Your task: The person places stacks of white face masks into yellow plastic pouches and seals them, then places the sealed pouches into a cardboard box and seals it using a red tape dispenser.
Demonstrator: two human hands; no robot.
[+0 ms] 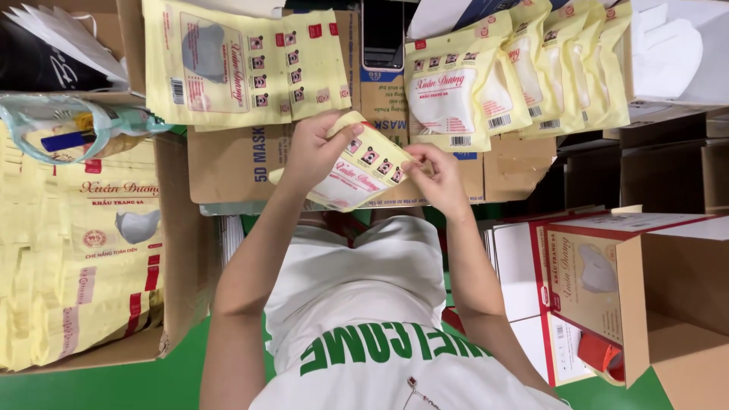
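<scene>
Seen from above, near the upper middle of the frame: a yellow pouch (357,168) held tilted between both hands, above a flat brown carton (228,163). Left hand (315,150) gripping the pouch's upper left edge, fingers clamped on it, thumb across the front. Right hand (439,181) at the pouch's right end, fingers (425,161) pinched together on its corner. Pouch printed with a row of small square pictures and a white mask shape lower down.

Upper left: flat yellow pouches (243,64) spread face up, overlapping, just above the left hand. Upper right: a fanned row of filled pouches (516,72), each overlapping the next, white masks showing through. Between the two groups, a dark phone (383,34) standing at the top edge.

Left edge: an open box (178,250) packed with a thick stack of empty pouches (80,250). Above it, a clear bag (76,129) with small items inside, contents hard to tell.

Lower right: an open cardboard box (676,296) with a printed red-and-cream panel, and a red roll (604,355) partly hidden at its lower edge. Green floor (137,387) along the bottom. White shirt (364,304) with green lettering filling the lower middle.
</scene>
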